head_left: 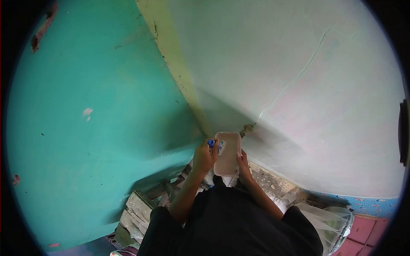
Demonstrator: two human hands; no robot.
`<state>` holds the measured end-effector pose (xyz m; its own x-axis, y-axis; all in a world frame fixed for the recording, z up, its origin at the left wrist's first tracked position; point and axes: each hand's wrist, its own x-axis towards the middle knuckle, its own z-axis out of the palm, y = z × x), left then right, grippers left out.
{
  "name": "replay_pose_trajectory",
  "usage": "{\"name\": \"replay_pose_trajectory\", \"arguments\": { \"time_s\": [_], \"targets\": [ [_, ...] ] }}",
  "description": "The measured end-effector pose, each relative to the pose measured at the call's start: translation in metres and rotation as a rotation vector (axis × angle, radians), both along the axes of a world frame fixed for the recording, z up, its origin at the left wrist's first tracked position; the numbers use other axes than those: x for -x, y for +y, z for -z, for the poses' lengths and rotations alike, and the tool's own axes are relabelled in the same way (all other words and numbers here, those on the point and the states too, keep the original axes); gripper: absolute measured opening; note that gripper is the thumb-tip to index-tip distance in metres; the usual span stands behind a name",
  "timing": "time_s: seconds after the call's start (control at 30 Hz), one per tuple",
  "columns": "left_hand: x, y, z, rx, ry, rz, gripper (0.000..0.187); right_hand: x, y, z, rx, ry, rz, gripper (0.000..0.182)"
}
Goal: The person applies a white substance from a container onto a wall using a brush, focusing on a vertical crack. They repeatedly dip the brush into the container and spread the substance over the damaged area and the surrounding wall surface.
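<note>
1. Where two walls meet just beyond the grips, we've got a real contrast: a teal wall (94,141) fills everything left of the left grip (205,158), scuffed and chipped in spots.
2. Ahead and to the right of the right grip (244,165), it's a pale wall (324,111), with a long raised line (294,81) slanting down to a crumbled patch (247,129) just beyond that grip.
3. A yellow strip (171,59) runs up the corner, straight ahead of both grips.
4. Below and right of the right grip, rough, littered floor (269,183); farther right, a clear plastic wrapping (331,224). Below and left of the left grip, worn wooden pieces (137,211).
5. Now the action: a pale container (228,165) sits between the grips, shallow and round-cornered. The right grip has closed fingers along its right edge.
6. And the left grip is curled tight around a blue object (211,143), right by the container's upper left edge; what it is, I can't tell.
</note>
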<state>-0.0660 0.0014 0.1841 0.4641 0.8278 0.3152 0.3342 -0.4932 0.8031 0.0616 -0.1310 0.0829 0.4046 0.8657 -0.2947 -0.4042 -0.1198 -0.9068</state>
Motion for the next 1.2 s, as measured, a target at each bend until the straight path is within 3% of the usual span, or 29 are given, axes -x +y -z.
{"name": "replay_pose_trajectory", "arguments": {
  "time_s": [0.2,0.3,0.4,0.5,0.7,0.8,0.87,0.93,1.03,1.13,1.2],
  "targets": [
    [-0.013,-0.01,0.0,-0.023,0.079,-0.01,0.018,-0.004,-0.007,-0.003,-0.029,0.008,-0.008,0.07],
    [-0.01,-0.013,0.011,0.034,-0.024,-0.032,0.021,-0.008,-0.01,0.007,0.0,0.014,0.004,0.071],
    [0.0,-0.009,0.022,0.14,-0.157,-0.2,0.021,-0.013,-0.014,0.021,0.03,0.029,0.048,0.07],
    [0.011,-0.012,0.015,0.628,-0.523,-0.367,0.023,-0.018,-0.009,0.023,-0.005,0.083,0.102,0.069],
    [0.023,-0.018,0.026,0.915,-0.845,-0.412,0.029,-0.021,-0.005,0.004,0.012,0.122,0.145,0.069],
    [0.01,-0.002,-0.015,0.825,-0.963,-0.414,0.03,-0.027,-0.004,0.01,0.02,0.126,0.109,0.067],
    [0.007,0.024,-0.027,0.712,-1.03,-0.237,0.032,-0.03,-0.008,0.013,0.031,0.117,0.081,0.065],
    [-0.017,0.035,-0.083,0.614,-1.2,-0.334,0.033,-0.032,-0.013,0.013,0.029,0.085,0.056,0.065],
    [-0.036,0.045,-0.136,0.486,-1.329,-0.297,0.037,-0.032,-0.02,0.015,0.019,0.105,0.047,0.065],
    [-0.055,0.06,-0.113,0.428,-1.313,-0.243,0.04,-0.031,-0.027,0.015,0.039,0.146,0.048,0.067],
    [-0.067,0.062,-0.07,0.474,-1.335,-0.289,0.041,-0.032,-0.034,0.018,0.034,0.153,0.051,0.067]
  ]
}}
